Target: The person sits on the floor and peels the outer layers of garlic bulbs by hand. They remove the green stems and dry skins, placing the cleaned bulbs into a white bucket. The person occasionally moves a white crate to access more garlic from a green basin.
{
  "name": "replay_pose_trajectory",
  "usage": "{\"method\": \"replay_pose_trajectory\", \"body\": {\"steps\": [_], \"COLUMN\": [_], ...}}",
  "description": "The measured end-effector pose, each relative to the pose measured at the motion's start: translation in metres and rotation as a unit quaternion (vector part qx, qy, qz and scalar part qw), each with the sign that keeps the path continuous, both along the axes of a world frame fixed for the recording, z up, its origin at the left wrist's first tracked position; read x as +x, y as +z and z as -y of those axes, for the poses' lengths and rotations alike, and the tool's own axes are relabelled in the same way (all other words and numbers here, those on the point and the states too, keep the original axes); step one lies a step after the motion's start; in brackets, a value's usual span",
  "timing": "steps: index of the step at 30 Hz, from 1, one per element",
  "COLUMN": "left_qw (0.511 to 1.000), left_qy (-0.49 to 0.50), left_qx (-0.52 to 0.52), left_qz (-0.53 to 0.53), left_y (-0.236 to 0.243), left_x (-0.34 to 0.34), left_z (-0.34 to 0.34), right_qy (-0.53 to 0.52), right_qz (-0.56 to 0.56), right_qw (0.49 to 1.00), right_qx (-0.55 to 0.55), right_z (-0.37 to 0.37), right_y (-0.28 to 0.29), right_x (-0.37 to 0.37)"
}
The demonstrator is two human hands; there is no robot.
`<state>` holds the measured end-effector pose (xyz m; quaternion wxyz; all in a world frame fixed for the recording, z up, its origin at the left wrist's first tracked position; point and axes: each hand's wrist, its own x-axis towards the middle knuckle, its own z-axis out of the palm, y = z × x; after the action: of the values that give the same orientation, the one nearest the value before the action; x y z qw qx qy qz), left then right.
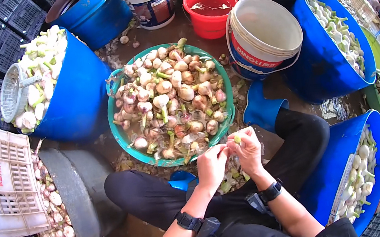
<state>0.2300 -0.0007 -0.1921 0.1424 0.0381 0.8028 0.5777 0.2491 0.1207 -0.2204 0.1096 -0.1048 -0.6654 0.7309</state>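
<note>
My right hand (pixel 248 148) is closed around a garlic bulb (pixel 237 139); only its greenish cut stem shows between the fingers. Close against it, the fingers of my left hand (pixel 212 166) are pinched together, and what they hold is hidden. Both hands are over my lap, just past the near rim of a round green tub (pixel 229 93). Garlic bulbs (pixel 164 86) with pinkish-brown skins and short stems fill this tub, some of them sitting in water near the front. Loose peelings (pixel 232 177) lie below my hands, between my legs.
Blue barrels of peeled white garlic stand at left (pixel 79 87) and right (pixel 308 58), with another (pixel 337 144) nearer on the right. A white bucket (pixel 262 26), a red bucket (pixel 206 20) and a blue tub (pixel 97 13) stand beyond. A grey tub (pixel 81 192) and white crate (pixel 5 184) are at left.
</note>
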Motion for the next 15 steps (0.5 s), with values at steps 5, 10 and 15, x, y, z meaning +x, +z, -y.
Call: {"method": "replay_pose_trajectory", "body": {"steps": [5,10,15], "left_qw": [0.988,0.961,0.915], "left_qy": [0.004,-0.172,0.083], "left_qx": [0.043,-0.207,-0.392], "left_qz": [0.146,0.061,-0.055], "left_y": [-0.019,-0.076,-0.150], "left_x": [-0.004,0.003,-0.049], "left_z": [0.006,0.047,0.122], "right_qy": [0.073,0.035,0.157], "right_qz": [0.046,-0.070,-0.417], "right_qw": [0.984,0.745,0.551], "right_qx": [-0.154,-0.662,-0.705], "right_z": [-0.012,-0.066,-0.180], "right_y": [0.008,0.060,0.119], "right_x": [0.005,0.009,0.057]}}
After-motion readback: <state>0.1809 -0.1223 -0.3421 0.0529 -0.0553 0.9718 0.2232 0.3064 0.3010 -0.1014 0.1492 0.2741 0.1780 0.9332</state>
